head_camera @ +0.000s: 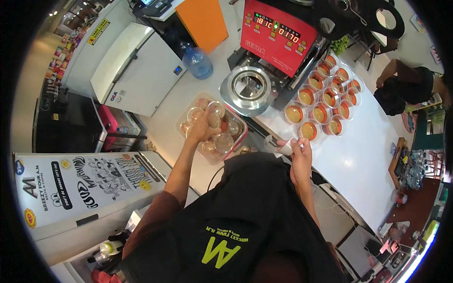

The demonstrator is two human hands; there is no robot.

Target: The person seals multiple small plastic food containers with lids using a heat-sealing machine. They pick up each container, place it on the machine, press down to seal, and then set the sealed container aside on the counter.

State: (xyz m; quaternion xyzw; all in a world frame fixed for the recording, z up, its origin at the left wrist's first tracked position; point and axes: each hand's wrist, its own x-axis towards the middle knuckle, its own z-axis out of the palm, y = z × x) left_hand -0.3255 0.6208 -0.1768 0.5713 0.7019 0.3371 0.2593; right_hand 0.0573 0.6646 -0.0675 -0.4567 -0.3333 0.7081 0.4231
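Note:
My left hand (202, 130) reaches down into a clear plastic tub (243, 138) with a pinkish-red rim, its fingers among several clear plastic cups (223, 142). Whether the fingers grip one of them is hidden. Over the counter's near edge, my right hand (300, 150) pinches a small white item (287, 148) whose kind I cannot make out. Just beyond it, rows of clear plastic cups with orange printing (309, 131) stand upright on the white counter (354, 159). Ahead, between my hands, is a red GETRA cup sealer (276, 39) with its metal cup-holder ring (247, 86) sticking out.
A blue water jug (198, 63) and a white GEA chest freezer (141, 74) stand beyond the tub. To the left is a white cabinet with stickers (88, 187). Another person (407, 85) is past the counter at right. A wooden tray (397, 162) lies toward its far end.

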